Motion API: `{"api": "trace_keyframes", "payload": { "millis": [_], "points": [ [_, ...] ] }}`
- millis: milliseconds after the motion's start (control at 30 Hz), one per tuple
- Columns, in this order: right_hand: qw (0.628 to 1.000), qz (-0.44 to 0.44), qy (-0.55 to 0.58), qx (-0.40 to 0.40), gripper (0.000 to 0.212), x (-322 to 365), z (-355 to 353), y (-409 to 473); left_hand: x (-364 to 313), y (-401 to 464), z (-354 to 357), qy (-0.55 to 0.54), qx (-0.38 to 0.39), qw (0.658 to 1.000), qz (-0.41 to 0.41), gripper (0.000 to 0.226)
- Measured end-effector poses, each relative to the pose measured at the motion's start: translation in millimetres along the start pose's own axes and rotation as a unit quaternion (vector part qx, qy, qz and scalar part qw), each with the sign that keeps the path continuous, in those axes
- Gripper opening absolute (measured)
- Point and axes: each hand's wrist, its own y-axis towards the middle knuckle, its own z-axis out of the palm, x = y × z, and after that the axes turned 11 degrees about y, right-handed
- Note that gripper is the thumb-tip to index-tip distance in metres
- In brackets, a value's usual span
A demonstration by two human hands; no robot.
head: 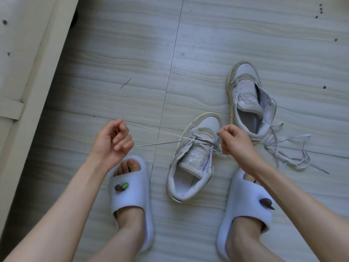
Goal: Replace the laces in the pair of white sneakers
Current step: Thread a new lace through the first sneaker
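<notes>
Both forearms are bare; no sleeves, watches or rings are visible. The left hand (111,140) appears at centre left of the frame, the right hand (235,141) at centre right. Each foot wears an open-toe, pale lavender-white moulded slide. The left slide (130,195), lower centre, carries a brown-and-green charm on its strap. The right slide (247,205), lower right, carries a similar brown charm with a green tip.

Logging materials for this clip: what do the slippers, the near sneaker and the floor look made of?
Slippers: probably moulded foam or soft rubber, matte, thick and seamless.
Near sneaker: stitched panels, likely leather or synthetic with suede-like trim; the blur leaves it open.
Floor: large smooth tiles with printed wood-like grain and thin joint lines.
</notes>
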Motion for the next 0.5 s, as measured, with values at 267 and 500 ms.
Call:
{"api": "trace_keyframes", "payload": {
  "millis": [267, 500],
  "points": [
    [0.883, -0.138, -0.434, 0.116, 0.019, 0, -9, -14, -1, -1, -5, -0.144, -0.135, 0.980, 0.032, 0.021],
    [0.897, -0.138, -0.411, 0.088, 0.026, 21, -13, -10, 7, -2, -12, 0.091, 0.037, 0.989, -0.110, 0.041]
  ]
}}
